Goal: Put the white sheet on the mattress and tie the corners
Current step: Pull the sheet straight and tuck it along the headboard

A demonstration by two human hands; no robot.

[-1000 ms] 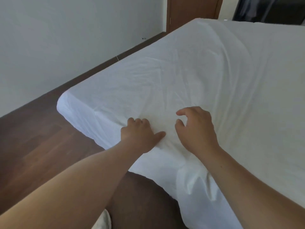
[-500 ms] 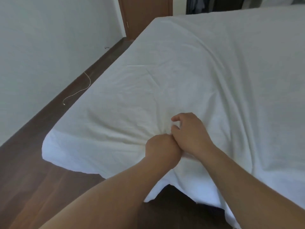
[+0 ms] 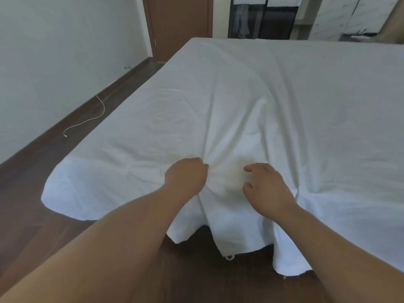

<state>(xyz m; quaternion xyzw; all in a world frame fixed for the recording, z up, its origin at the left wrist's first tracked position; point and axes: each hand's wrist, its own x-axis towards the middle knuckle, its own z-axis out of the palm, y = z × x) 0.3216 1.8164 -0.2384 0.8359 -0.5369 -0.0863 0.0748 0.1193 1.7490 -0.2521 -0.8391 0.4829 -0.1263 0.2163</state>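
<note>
The white sheet point(image 3: 251, 101) covers the whole mattress, which stays hidden under it. Near the front edge my left hand point(image 3: 185, 174) is clenched on a bunch of the sheet, and folds radiate from that grip. My right hand point(image 3: 265, 189) hovers a little to the right with fingers curled and apart, holding nothing. The sheet's loose edge hangs over the front of the bed, with a small loop point(image 3: 229, 256) at its hem.
Dark wooden floor point(image 3: 35, 193) runs along the bed's left side and front. A thin white cable point(image 3: 87, 121) lies on it beside the white wall point(image 3: 54, 51). A brown door point(image 3: 179, 25) and a dark open wardrobe point(image 3: 262, 20) stand beyond the bed.
My right hand has let go and moved away to the right of my left hand. My left hand stays clenched on the bunched sheet. The view has tilted up.
</note>
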